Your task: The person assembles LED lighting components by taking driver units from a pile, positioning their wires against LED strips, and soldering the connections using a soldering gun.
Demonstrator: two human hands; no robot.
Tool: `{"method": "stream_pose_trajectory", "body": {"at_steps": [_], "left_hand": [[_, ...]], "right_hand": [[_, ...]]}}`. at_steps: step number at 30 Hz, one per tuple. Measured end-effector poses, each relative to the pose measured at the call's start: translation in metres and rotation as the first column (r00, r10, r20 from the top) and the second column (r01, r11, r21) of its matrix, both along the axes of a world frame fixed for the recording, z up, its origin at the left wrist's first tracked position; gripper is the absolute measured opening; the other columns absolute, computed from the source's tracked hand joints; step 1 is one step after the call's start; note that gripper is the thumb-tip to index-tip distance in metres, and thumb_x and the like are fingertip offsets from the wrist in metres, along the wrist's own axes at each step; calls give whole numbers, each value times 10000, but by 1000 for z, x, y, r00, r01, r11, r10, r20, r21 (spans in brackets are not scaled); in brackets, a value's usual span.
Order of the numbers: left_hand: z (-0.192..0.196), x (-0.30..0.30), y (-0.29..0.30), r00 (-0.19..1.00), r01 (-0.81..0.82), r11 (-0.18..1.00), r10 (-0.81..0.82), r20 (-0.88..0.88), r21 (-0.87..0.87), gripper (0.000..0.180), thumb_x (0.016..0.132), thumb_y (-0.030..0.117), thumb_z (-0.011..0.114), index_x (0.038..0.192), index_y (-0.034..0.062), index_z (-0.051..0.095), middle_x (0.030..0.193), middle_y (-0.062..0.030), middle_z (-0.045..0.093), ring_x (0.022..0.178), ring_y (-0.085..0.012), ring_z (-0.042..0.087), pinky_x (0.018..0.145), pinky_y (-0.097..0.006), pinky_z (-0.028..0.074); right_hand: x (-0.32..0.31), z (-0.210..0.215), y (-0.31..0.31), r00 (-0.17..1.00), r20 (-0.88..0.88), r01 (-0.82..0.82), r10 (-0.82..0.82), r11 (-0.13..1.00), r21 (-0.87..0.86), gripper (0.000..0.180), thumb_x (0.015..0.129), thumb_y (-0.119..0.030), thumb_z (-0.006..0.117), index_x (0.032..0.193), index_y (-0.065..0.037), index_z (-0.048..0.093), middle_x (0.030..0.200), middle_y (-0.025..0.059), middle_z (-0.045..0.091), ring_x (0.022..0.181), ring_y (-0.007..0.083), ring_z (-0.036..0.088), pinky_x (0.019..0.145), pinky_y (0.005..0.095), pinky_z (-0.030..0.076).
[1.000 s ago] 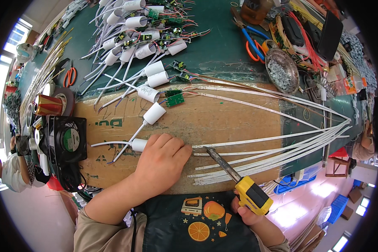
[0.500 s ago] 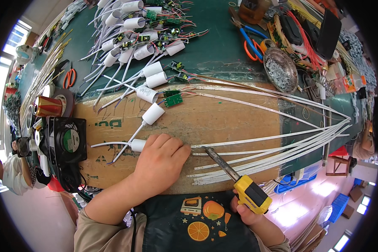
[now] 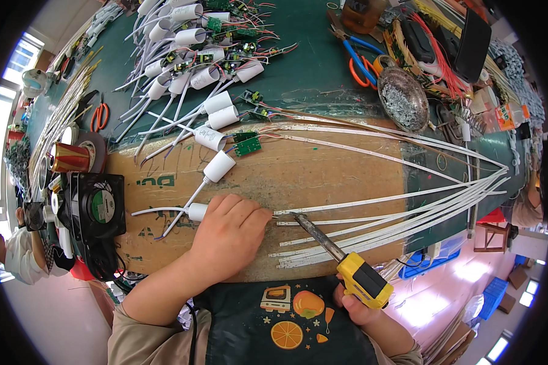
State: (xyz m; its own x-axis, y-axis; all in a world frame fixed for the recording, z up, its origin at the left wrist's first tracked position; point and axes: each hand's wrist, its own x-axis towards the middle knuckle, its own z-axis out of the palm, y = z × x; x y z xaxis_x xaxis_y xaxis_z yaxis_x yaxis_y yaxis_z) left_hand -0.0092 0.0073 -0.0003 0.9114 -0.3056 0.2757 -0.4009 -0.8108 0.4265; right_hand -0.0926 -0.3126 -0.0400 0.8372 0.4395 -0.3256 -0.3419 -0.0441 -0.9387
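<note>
My left hand is closed, its fingertips pinching thin wires that show just beside the end of a white LED strip. Partly under its knuckles lies a white cylindrical lamp holder with a white cable; whatever else the palm covers is hidden. A yellow and black soldering iron is gripped in my right hand, only partly in sight. The iron's tip rests at the strip's near end, close to my left fingertips. More white strips fan out below, their far ends bunched at the right.
Beyond my left hand lie lamp holders with green circuit boards, some wired to strips. A heap of similar holders fills the back. A black fan stands left; a metal dish and pliers lie back right.
My left hand has shifted slightly left, and a little more wire shows at its fingertips. The soldering iron has moved slightly left, its tip still at the strip's end.
</note>
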Motion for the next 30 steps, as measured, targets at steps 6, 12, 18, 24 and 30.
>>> {"method": "stream_pose_trajectory", "body": {"at_steps": [6, 12, 18, 24, 30], "left_hand": [[-1, 2, -1, 1000, -13, 1000, 14, 6, -15, 201, 724, 7, 710, 889, 68, 613, 864, -73, 629, 816, -276, 598, 759, -397, 465], [1, 3, 0, 1000, -11, 1000, 11, -18, -16, 193, 729, 15, 701, 873, 72, 586, 855, -72, 624, 804, -277, 587, 754, -400, 452], [1, 3, -2, 1000, -11, 1000, 11, -19, 17, 203, 756, 42, 717, 941, 71, 637, 875, -61, 619, 832, -276, 582, 765, -395, 440], [0, 2, -4, 998, -37, 999, 37, -47, 16, 169, 783, 54, 725, 927, 73, 640, 942, -75, 610, 877, -287, 572, 781, -406, 433], [-1, 3, -8, 996, -87, 994, 85, -41, -61, 161, 781, 31, 712, 914, 63, 627, 985, -91, 598, 885, -303, 562, 783, -414, 424]], "right_hand": [[1, -1, -1, 1000, 22, -9, 10, 1000, -11, 587, 889, -299, 720, 1322, 24, 490, 738, 71, 565, 616, 161, 524, 575, 293, 423], [2, 1, 1, 1000, 8, -4, 4, 1000, -7, 587, 889, -306, 720, 1315, 24, 489, 737, 66, 563, 613, 158, 523, 569, 295, 422], [5, 7, 5, 992, -95, 88, -84, 995, 38, 283, 836, -169, 767, 973, -11, 576, 766, 40, 618, 653, 121, 585, 582, 266, 465], [4, 8, 7, 992, -70, 103, -101, 995, 17, 276, 833, -190, 779, 956, -17, 603, 776, 40, 620, 659, 127, 592, 585, 270, 474], [3, 2, 2, 999, 37, -17, 17, 1000, -15, 578, 903, -292, 714, 1330, 22, 483, 762, 60, 567, 631, 147, 517, 577, 285, 412]]}}
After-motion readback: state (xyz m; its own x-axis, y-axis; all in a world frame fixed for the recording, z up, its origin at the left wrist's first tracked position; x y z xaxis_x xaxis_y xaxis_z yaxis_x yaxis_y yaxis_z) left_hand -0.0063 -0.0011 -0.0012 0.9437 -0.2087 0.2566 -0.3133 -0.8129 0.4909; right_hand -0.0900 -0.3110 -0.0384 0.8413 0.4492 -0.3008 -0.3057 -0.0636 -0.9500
